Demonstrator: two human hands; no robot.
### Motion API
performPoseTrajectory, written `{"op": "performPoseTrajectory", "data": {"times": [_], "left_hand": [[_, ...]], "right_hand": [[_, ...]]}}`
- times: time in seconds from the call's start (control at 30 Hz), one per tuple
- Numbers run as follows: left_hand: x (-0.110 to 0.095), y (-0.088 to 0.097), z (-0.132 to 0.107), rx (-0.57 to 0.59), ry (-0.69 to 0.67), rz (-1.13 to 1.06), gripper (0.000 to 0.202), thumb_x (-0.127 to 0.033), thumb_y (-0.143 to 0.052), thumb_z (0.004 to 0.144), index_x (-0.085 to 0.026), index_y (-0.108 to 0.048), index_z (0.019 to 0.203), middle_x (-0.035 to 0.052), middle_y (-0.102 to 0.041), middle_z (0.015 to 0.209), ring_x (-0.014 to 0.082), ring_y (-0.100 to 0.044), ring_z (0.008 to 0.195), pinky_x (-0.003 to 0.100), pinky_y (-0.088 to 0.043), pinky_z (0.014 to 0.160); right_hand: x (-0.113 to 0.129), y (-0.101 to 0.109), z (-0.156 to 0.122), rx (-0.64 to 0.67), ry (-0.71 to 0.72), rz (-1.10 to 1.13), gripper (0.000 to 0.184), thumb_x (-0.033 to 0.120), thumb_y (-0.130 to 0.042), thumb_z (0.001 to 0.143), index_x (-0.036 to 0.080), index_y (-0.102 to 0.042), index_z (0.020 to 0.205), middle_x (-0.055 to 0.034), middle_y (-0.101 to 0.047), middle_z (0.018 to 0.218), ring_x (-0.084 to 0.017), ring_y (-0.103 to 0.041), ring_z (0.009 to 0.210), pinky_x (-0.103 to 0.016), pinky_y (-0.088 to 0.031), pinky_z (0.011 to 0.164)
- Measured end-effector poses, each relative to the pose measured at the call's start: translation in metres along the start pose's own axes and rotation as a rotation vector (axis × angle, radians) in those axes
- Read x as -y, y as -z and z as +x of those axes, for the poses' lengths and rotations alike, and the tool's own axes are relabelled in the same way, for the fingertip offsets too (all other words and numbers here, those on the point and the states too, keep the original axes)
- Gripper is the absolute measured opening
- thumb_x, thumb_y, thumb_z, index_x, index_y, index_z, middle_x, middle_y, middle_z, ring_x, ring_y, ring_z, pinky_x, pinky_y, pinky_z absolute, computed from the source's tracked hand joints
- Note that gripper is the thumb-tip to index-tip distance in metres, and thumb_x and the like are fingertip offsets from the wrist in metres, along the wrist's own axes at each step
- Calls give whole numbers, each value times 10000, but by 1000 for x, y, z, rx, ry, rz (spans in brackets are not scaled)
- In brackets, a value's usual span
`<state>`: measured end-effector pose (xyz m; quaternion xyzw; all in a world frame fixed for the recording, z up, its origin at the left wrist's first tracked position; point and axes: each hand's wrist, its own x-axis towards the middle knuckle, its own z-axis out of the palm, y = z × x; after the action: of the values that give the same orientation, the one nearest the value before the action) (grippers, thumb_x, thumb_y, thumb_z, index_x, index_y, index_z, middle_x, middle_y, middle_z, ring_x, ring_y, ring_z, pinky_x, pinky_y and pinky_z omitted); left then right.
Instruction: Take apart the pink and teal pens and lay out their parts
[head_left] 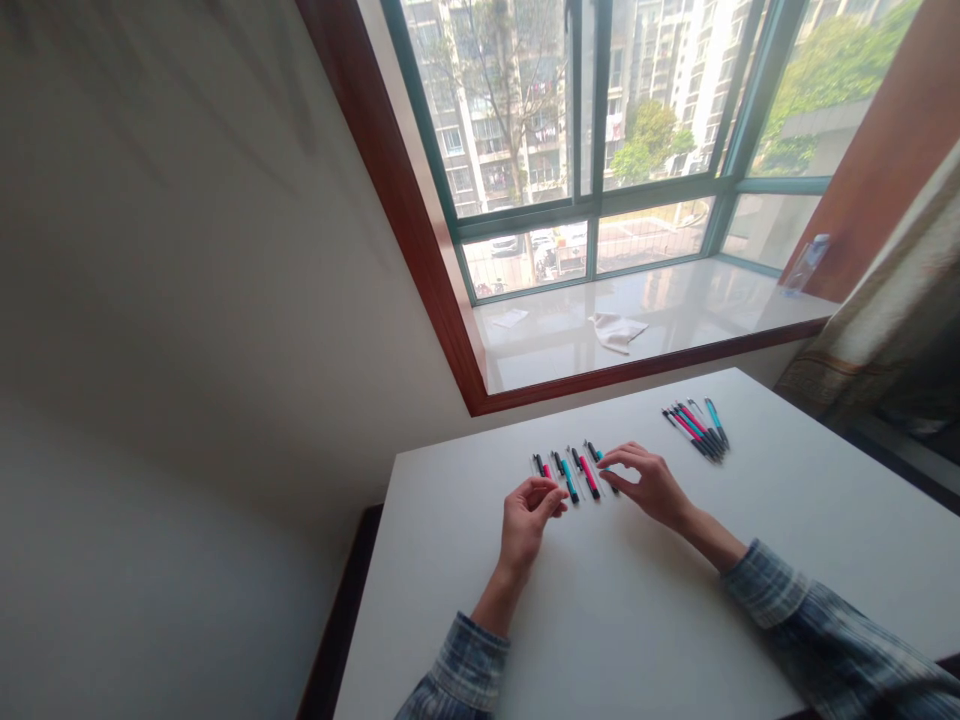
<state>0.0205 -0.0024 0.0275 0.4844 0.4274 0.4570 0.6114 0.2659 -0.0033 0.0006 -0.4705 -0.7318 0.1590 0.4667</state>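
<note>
From my remote seat I look down on a white worktop (480,610) with two bare hands resting on it; a row of slim pens (577,473) lies between and just ahead of them, four or five by my count, with dark ends and pink or teal barrels; the pens lie side by side, their long axes slanting from upper left towards me at lower right; the right grip (649,487) is the nearer to most of the row, arched over its right end with the fingers spread apart; its fingertips (609,478) reach the lower end of the rightmost pens, though I cannot tell whether they press on them; the left grip (529,515) sits just below the row's left part, its fingers curled together on nothing I can see, with their tips just beside a teal pen (570,482); further right and beyond the right grip, a loose fanned bundle of similar pens (697,430) lies apart from the row; plaid sleeves (825,630) run back towards me from both wrists; past the worktop's far edge is a wide window sill (660,320) holding a crumpled white cloth (619,332) and a slip of paper (510,318); a patterned curtain (862,340) hangs at the right.
</note>
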Motion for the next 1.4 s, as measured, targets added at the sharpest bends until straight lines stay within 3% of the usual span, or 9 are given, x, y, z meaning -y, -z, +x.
{"op": "performPoseTrajectory", "data": {"times": [0.3,0.77,0.87,1.0,1.13,1.27,1.4], "left_hand": [[-1,0,0,37,9,1,362,-449,-884,728,-143,-722,834,107,-792,836,190,-711,687,293,-551,678],[-4,-3,-3,73,-4,-27,342,-426,-880,750,-137,-717,836,88,-776,795,164,-699,677,274,-553,688],[-4,-3,-2,69,2,-2,387,-442,-868,755,-140,-712,940,92,-778,814,152,-683,630,250,-532,610],[-4,3,1,-39,-13,74,511,-498,-823,781,-150,-670,1123,69,-753,796,101,-582,482,190,-385,424],[-3,11,4,-186,-33,70,486,-535,-790,789,-154,-670,1066,18,-685,741,56,-492,436,165,-319,400],[-1,14,7,-219,-55,42,462,-542,-775,794,-155,-676,1024,-5,-647,710,42,-449,432,163,-325,413],[0,13,8,-229,-73,41,422,-530,-757,815,-155,-683,993,-11,-629,695,39,-423,440,169,-329,426]], "right_hand": [[36,-35,14,6,-31,205,160,404,-709,945,262,-777,913,-44,-765,846,-222,-677,799,-395,-555,780],[44,-39,12,78,-84,325,214,430,-677,961,241,-751,893,-26,-756,819,-199,-658,754,-341,-533,743],[45,-34,14,85,-68,276,210,416,-640,986,238,-724,914,-28,-733,828,-195,-648,753,-333,-530,728],[23,-15,22,-13,-15,109,210,391,-593,1012,244,-719,933,-56,-731,871,-228,-657,815,-374,-546,779],[-16,3,28,-21,67,-77,207,350,-566,1027,248,-731,958,-81,-745,924,-264,-661,905,-427,-557,845],[-39,3,25,14,107,-157,175,312,-574,1028,243,-724,971,-74,-739,922,-252,-654,884,-410,-561,818],[-39,-3,23,93,134,-143,170,287,-569,1032,252,-719,962,-68,-734,939,-245,-650,907,-382,-561,802]]}}
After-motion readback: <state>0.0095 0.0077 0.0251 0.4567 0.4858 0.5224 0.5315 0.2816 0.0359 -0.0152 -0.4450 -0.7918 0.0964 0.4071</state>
